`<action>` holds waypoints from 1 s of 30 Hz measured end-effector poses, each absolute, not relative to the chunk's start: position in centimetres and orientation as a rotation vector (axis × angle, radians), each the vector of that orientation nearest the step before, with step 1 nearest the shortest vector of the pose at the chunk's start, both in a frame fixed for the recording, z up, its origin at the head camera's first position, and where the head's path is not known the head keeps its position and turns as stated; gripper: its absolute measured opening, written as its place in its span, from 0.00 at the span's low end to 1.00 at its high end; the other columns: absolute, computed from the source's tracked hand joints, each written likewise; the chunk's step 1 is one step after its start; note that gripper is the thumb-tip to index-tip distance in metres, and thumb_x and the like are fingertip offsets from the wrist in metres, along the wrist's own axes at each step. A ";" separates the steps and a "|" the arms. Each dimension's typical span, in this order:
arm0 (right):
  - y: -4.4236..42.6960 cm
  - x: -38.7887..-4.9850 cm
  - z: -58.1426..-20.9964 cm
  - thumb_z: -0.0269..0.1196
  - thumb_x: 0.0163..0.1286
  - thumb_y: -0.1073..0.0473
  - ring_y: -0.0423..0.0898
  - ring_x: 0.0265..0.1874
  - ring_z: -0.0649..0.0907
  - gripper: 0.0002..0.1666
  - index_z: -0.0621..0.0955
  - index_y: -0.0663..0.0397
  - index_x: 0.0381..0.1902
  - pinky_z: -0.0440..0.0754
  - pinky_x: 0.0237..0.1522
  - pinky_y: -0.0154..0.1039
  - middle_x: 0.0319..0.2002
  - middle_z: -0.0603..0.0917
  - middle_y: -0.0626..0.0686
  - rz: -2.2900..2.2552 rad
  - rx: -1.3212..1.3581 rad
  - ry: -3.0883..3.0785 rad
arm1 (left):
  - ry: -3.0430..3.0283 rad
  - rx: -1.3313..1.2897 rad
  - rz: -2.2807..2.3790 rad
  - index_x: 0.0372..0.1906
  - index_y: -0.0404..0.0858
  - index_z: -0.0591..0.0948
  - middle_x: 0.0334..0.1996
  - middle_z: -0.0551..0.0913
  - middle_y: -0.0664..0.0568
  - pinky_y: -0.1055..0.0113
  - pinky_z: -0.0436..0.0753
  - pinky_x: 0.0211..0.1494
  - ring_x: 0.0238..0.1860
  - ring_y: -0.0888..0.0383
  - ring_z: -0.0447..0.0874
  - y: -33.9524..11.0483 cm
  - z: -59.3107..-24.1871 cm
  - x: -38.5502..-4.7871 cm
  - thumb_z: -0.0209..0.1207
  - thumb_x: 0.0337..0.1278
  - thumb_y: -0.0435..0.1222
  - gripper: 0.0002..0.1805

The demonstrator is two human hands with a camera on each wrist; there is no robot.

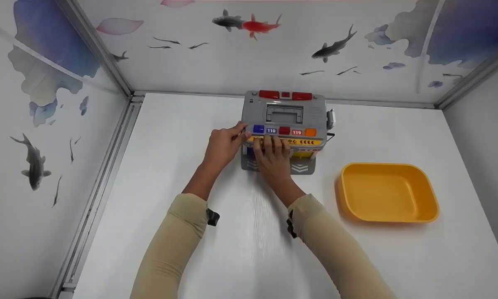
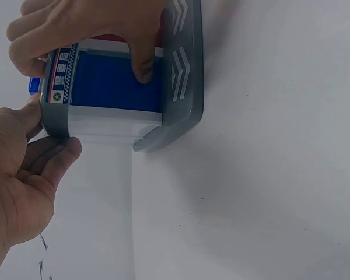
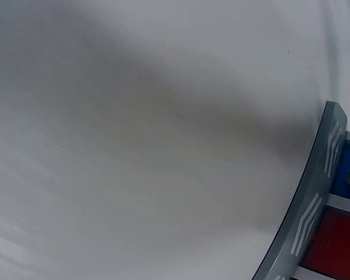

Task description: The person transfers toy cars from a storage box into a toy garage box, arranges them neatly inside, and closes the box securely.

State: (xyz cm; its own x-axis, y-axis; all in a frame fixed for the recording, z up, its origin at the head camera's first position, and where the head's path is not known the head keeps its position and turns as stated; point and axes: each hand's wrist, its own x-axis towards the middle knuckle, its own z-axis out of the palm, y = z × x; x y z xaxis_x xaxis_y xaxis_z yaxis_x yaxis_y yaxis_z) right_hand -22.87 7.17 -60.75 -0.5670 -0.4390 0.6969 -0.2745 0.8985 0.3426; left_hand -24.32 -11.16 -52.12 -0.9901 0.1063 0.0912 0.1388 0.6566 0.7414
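A grey toy garage (image 1: 255, 110) with red roof lights, a folded handle and coloured buttons stands at the back of the table. Its front has a blue door (image 2: 114, 81) and a red door (image 3: 332, 242). My left hand (image 1: 224, 145) pinches the roof's front left corner between thumb and fingers, as the left wrist view shows. My right hand (image 1: 274, 160) grips the roof's front edge; its fingers bend over the yellow strip and the thumb rests on the blue door. In the right wrist view only a sliver of that hand shows at the right edge.
An open yellow bin (image 1: 386, 191) sits on the white table (image 1: 240, 253), right of the toy garage. Walls with painted fish rise at the back and on both sides. The garage's grey base plate (image 1: 303, 169) juts out in front.
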 end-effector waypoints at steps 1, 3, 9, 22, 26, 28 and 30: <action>7.2 -22.9 -60.8 0.81 0.67 0.52 0.56 0.62 0.66 0.42 0.66 0.49 0.67 0.67 0.62 0.52 0.64 0.66 0.58 -0.239 0.509 -2.193 | -2.822 -0.204 -1.266 0.73 0.47 0.84 0.67 0.87 0.46 0.55 0.93 0.56 0.57 0.50 0.95 -11.1 -52.1 -24.4 0.62 0.81 0.53 0.26; 7.3 -23.0 -60.9 0.80 0.68 0.53 0.56 0.62 0.67 0.40 0.67 0.50 0.67 0.69 0.61 0.52 0.63 0.68 0.58 -0.222 0.512 -2.169 | -2.823 -0.198 -1.266 0.73 0.47 0.84 0.67 0.87 0.46 0.55 0.93 0.57 0.59 0.49 0.95 -11.0 -52.1 -24.4 0.62 0.81 0.52 0.26; 7.3 -22.7 -60.8 0.77 0.71 0.52 0.57 0.63 0.66 0.38 0.67 0.51 0.69 0.66 0.64 0.53 0.64 0.68 0.58 -0.217 0.512 -2.192 | -2.845 -0.193 -1.284 0.75 0.48 0.83 0.69 0.86 0.47 0.54 0.93 0.62 0.61 0.49 0.94 -11.1 -51.9 -24.4 0.62 0.82 0.52 0.26; 7.5 -20.2 -57.5 0.74 0.74 0.39 0.59 0.72 0.64 0.50 0.64 0.53 0.80 0.66 0.77 0.58 0.74 0.67 0.60 -0.051 0.635 -2.582 | -2.863 -0.149 -1.272 0.76 0.52 0.83 0.74 0.82 0.50 0.53 0.88 0.71 0.70 0.48 0.89 -11.7 -51.7 -24.5 0.63 0.80 0.54 0.27; 8.5 -19.4 -56.2 0.72 0.76 0.39 0.60 0.78 0.62 0.54 0.59 0.53 0.86 0.65 0.84 0.61 0.80 0.62 0.60 0.071 0.726 -2.702 | -2.858 -0.161 -1.218 0.76 0.51 0.83 0.75 0.81 0.51 0.52 0.84 0.77 0.75 0.49 0.84 -11.7 -51.7 -24.4 0.63 0.80 0.55 0.28; 9.3 -18.9 -55.8 0.72 0.75 0.39 0.60 0.81 0.61 0.57 0.57 0.51 0.87 0.63 0.86 0.62 0.83 0.60 0.60 0.119 0.779 -2.717 | -2.859 -0.179 -1.143 0.76 0.49 0.82 0.75 0.81 0.50 0.51 0.81 0.80 0.77 0.49 0.82 -11.8 -51.7 -24.3 0.63 0.80 0.56 0.29; 10.3 -18.4 -55.5 0.73 0.74 0.36 0.60 0.83 0.59 0.58 0.57 0.49 0.88 0.61 0.87 0.64 0.85 0.58 0.59 0.149 0.817 -2.707 | -2.858 -0.175 -1.064 0.77 0.47 0.81 0.76 0.81 0.49 0.51 0.79 0.82 0.78 0.48 0.80 -11.9 -51.8 -24.1 0.62 0.80 0.58 0.32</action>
